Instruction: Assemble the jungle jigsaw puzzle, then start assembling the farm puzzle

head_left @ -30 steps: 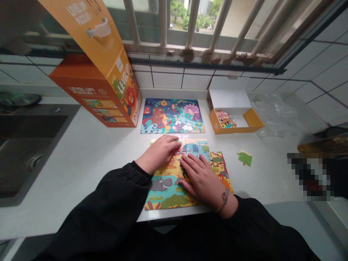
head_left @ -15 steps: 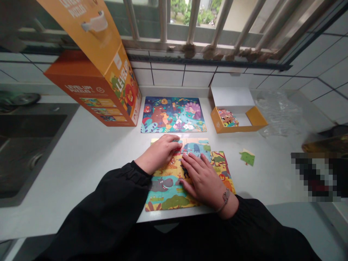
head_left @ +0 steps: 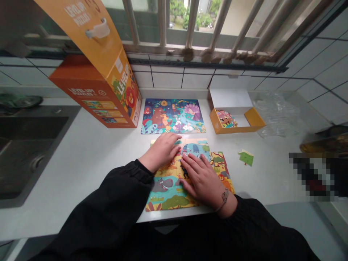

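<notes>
Both my hands rest on a colourful animal jigsaw puzzle (head_left: 174,199) near the counter's front edge. My left hand (head_left: 162,151) lies over its upper left part, fingers stretched out toward the top edge. On the middle and right, my right hand (head_left: 202,179) lies flat with its fingers apart, covering some of the picture. A hippo, an elephant and a lion show around the hands. One loose green puzzle piece (head_left: 246,158) lies on the counter to the right. Just behind stands out a darker, joined night-forest puzzle (head_left: 174,116).
A tall orange puzzle box (head_left: 92,98) stands open at the back left, beside a sink (head_left: 35,145). A small yellow box (head_left: 239,129) with its lid up holds puzzle pieces (head_left: 227,118). Crumpled clear plastic (head_left: 277,112) lies right of it. Window bars rise behind the counter (head_left: 108,152).
My left hand has shifted very slightly up and right on the puzzle. My right hand stays in place; the view has moved a little.
</notes>
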`<state>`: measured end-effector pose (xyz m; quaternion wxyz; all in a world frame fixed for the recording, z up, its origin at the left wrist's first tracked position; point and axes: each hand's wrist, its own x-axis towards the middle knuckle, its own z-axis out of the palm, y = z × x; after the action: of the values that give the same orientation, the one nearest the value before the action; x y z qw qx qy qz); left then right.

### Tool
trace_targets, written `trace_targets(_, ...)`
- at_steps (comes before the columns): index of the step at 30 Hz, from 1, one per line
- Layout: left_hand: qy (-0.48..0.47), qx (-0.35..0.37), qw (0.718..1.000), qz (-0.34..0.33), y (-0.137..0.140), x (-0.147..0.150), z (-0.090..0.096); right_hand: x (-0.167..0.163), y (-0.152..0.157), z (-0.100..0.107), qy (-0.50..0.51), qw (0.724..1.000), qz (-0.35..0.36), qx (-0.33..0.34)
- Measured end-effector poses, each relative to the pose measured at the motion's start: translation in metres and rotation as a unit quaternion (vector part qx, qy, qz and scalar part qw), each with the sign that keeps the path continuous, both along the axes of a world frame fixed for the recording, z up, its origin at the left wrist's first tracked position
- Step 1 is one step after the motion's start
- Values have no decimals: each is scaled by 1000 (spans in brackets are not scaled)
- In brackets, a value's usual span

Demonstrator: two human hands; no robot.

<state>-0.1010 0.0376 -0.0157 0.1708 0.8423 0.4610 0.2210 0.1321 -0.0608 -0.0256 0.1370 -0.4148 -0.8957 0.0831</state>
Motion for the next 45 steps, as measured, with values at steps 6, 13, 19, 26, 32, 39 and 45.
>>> trace_targets(6,91,-100,991,15,33,10,22,1,-1,-1,1,1000,0,3)
trace_targets(13,137,-207,969,10,67,15,39,2,-1,-3,16,1000,-3,2)
trace_targets(19,137,-255,957,-3,76,14,44,2,-1,-3,31,999,-5,12)
trace_targets(26,126,-292,948,-16,80,12,46,1,1,-6,56,997,-35,49)
trace_targets(32,114,-288,951,-10,74,13,40,0,3,-7,68,995,-47,50)
trace_targets(39,91,-232,968,16,60,16,34,0,3,-7,68,996,-51,41)
trace_targets(45,72,-175,981,38,49,12,29,-1,2,-5,54,996,-57,34)
